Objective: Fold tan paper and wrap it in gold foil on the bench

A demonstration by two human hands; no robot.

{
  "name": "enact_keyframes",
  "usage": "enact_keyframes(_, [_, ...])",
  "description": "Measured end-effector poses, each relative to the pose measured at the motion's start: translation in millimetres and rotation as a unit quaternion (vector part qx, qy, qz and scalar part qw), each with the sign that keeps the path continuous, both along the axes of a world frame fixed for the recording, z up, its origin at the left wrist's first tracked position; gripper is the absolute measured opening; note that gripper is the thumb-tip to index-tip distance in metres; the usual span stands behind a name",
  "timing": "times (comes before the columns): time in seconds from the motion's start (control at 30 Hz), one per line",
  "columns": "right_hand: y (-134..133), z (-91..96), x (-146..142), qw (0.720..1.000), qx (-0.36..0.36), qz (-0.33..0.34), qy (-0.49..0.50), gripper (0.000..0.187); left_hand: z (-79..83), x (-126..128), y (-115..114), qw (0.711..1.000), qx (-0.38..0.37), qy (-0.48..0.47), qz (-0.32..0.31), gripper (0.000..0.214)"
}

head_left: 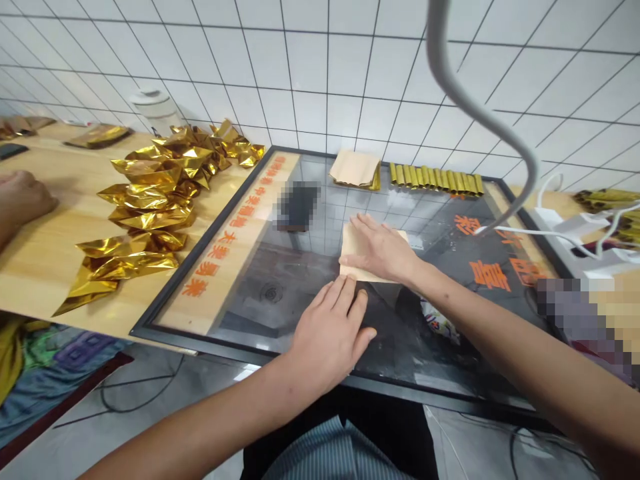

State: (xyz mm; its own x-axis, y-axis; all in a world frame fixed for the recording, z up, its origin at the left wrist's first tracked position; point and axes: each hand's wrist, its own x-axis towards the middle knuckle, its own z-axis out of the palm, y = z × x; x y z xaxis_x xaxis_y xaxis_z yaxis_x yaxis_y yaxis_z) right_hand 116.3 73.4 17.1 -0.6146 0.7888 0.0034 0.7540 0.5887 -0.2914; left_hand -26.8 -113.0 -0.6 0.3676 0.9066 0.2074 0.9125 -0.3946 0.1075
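My right hand (381, 248) lies flat, fingers stretched out, on a tan sheet of paper (353, 265) in the middle of a black-framed glass panel (280, 293). My left hand (330, 333) rests flat on the glass just in front of the sheet, fingertips at its near edge, holding nothing. At the far edge of the glass lie a stack of tan paper sheets (356, 168) and a row of several rolled gold pieces (436, 179).
A heap of gold foil bags (155, 200) covers the wooden table (60, 227) to the left. Another person's hand (23, 197) rests at the far left. A grey cable (480, 113) hangs at the upper right; white power strips (570, 223) sit on the right.
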Motion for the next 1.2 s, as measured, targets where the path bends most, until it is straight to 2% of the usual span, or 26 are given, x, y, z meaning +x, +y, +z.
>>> enact_keyframes(0.3, [62.4, -4.5, -22.0, 0.999, 0.033, -0.032, 0.004, 0.089, -3.4, 1.2, -0.9, 1.000, 0.001, -0.003, 0.004, 0.060])
enact_keyframes(0.43, [69.5, -0.7, -26.7, 0.996, 0.068, -0.051, -0.007, 0.077, -3.4, 0.0, -1.0, 1.000, 0.003, -0.005, 0.002, 0.059])
enact_keyframes(0.57, [46.1, 3.2, -13.7, 0.995, 0.096, -0.012, 0.031, 0.073, -1.0, -1.6, -0.7, 1.000, -0.001, -0.013, 0.002, 0.058])
enact_keyframes(0.7, [2.9, -6.2, 27.3, 0.994, 0.099, 0.029, 0.034, 0.075, 1.1, -1.8, -0.3, 1.000, -0.007, -0.013, 0.000, 0.057])
enact_keyframes(0.8, [-18.4, -14.6, 71.1, 0.993, 0.117, -0.010, 0.003, 0.074, 2.1, -2.0, -0.2, 1.000, -0.007, -0.003, 0.004, 0.056])
enact_keyframes(0.93, [-25.8, -11.9, 114.9, 0.986, 0.146, -0.083, -0.021, 0.070, 3.6, -1.7, 0.1, 1.000, 0.001, 0.016, 0.004, 0.054])
enact_keyframes(1.03, [-39.1, -0.6, 110.8, 0.986, 0.148, -0.070, 0.006, 0.066, 4.1, -0.5, 0.4, 1.000, 0.005, 0.023, 0.005, 0.052])
enact_keyframes(1.13, [-67.0, 5.8, 83.0, 0.993, 0.102, 0.032, 0.057, 0.065, 2.6, -0.2, 1.0, 1.000, 0.010, 0.026, 0.003, 0.051])
enact_keyframes(1.2, [-86.0, 3.6, 68.0, 0.991, 0.061, 0.097, 0.070, 0.066, 1.0, -1.7, 1.1, 1.000, 0.015, 0.026, -0.003, 0.050])
